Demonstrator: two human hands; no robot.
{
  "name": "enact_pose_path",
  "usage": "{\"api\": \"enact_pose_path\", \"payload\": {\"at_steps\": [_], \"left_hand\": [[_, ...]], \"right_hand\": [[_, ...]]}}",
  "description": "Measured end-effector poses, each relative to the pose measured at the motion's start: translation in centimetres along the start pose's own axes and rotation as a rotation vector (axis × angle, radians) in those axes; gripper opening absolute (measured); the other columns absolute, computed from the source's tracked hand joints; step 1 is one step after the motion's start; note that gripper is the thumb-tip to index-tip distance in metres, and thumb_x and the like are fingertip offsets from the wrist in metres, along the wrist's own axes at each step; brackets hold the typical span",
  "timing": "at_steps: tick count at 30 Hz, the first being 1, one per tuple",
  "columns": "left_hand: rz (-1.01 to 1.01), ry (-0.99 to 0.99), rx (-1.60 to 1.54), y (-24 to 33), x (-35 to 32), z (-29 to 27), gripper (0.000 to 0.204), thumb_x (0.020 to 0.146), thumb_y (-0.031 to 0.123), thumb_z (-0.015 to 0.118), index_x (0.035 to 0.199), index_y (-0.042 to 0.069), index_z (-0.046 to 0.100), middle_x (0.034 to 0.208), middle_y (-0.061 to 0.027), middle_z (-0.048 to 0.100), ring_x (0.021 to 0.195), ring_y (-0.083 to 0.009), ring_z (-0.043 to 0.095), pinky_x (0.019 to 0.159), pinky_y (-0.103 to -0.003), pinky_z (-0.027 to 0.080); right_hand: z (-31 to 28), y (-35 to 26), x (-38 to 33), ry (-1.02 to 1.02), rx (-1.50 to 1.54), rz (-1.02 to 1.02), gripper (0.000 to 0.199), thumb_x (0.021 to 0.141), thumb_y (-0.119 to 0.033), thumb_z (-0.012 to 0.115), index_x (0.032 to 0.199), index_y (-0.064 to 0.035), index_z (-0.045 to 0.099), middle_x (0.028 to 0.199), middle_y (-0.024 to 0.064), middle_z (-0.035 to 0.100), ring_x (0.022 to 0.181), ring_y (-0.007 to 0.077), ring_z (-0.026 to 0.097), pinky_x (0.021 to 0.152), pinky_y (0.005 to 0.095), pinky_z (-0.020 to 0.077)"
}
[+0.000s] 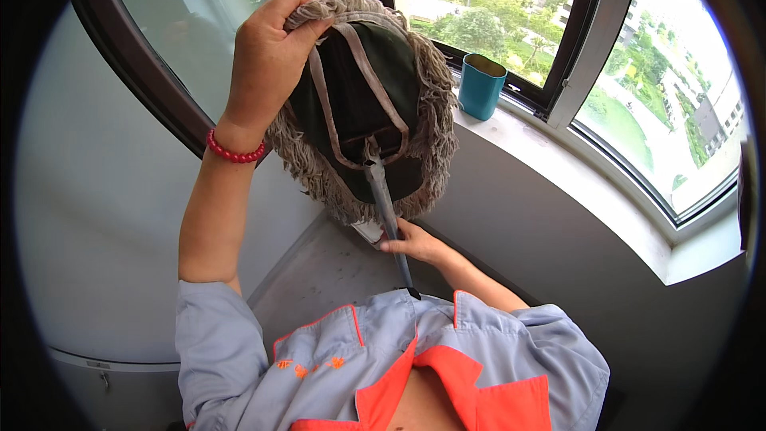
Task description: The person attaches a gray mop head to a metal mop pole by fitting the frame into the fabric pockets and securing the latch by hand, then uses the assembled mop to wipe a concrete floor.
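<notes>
A flat dust mop [435,112] with a shaggy grey-brown fringe and a dark green backing is raised before me, its underside frame and straps turned my way. My left hand [271,60], a red bead bracelet at its wrist, pinches the fringe at the top edge. Lower down, my right hand [416,243] is closed around the metal mop handle [381,191], just below the mop head. The handle slants down toward my chest. A small whitish object [368,231] shows beside the right hand, partly hidden by the handle; its kind is unclear.
A teal bin-like container [481,88] stands on the white windowsill [550,164] to the right. Dark-framed windows [558,72] run around the corner, with trees and buildings outside. A pale wall or panel [104,215] is at left, and grey floor [307,271] shows below.
</notes>
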State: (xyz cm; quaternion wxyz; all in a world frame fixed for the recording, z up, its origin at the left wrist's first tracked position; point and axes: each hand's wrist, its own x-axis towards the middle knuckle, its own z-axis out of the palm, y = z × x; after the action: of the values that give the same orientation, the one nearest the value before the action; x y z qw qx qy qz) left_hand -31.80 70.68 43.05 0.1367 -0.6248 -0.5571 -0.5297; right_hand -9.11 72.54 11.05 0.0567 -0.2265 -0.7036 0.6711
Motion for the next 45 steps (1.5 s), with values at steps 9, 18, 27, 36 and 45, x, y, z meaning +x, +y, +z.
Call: {"api": "enact_pose_path", "payload": {"at_steps": [9,18,27,36,45], "left_hand": [[-0.025,-0.045,0.16,0.2,-0.3,-2.6,0.015,0.079,0.004,0.066,0.092,0.001,0.059,0.075,0.0015,0.059,0.069,-0.0052,0.052,0.064,-0.021,0.044],[-0.794,-0.571,0.004,3.7,0.3,-6.7,0.034,0.086,0.031,0.056,0.104,0.001,0.054,0.099,-0.0008,0.057,0.09,-0.0075,0.053,0.084,-0.022,0.042],[-1.376,-0.656,0.072,4.9,1.9,-6.7,0.058,0.092,0.053,0.035,0.117,0.004,0.055,0.1,-0.0074,0.063,0.087,-0.011,0.06,0.08,-0.025,0.048],[-0.737,-0.877,1.033,12.7,-1.5,-10.8,0.031,0.083,0.032,0.059,0.082,0.001,0.059,0.066,-0.0098,0.057,0.062,-0.015,0.054,0.061,-0.03,0.045],[0.343,-0.748,1.673,19.7,-12.5,-30.2,0.029,0.08,0.027,0.062,0.064,0.01,0.045,0.057,-0.0031,0.044,0.054,-0.019,0.05,0.049,-0.03,0.042]], "right_hand": [[1.7,2.7,1.4,0.141,0.198,0.042,0.027,0.078,-0.025,0.069,0.067,-0.0075,0.052,0.054,-0.004,0.047,0.048,0.0056,0.042,0.046,0.0231,0.0343],[2.1,4.1,0.0,0.104,0.153,-0.077,0.017,0.076,-0.017,0.069,0.077,-0.0023,0.06,0.059,-0.0015,0.051,0.057,0.0058,0.044,0.053,0.0256,0.0417],[2.9,4.2,-2.2,-0.174,0.112,-0.222,0.017,0.077,-0.016,0.068,0.076,-0.0024,0.058,0.06,-0.0011,0.052,0.059,0.0057,0.045,0.055,0.0255,0.0421],[10.3,3.3,-4.4,-0.38,0.078,-0.096,0.016,0.078,-0.017,0.068,0.08,-0.0033,0.059,0.06,-0.0005,0.051,0.059,0.0058,0.044,0.054,0.0255,0.0415],[22.7,-1.8,-7.0,-0.419,0.027,-0.231,0.019,0.075,-0.019,0.068,0.069,-0.004,0.058,0.058,0.0012,0.053,0.055,0.0066,0.046,0.054,0.0267,0.0423]]}}
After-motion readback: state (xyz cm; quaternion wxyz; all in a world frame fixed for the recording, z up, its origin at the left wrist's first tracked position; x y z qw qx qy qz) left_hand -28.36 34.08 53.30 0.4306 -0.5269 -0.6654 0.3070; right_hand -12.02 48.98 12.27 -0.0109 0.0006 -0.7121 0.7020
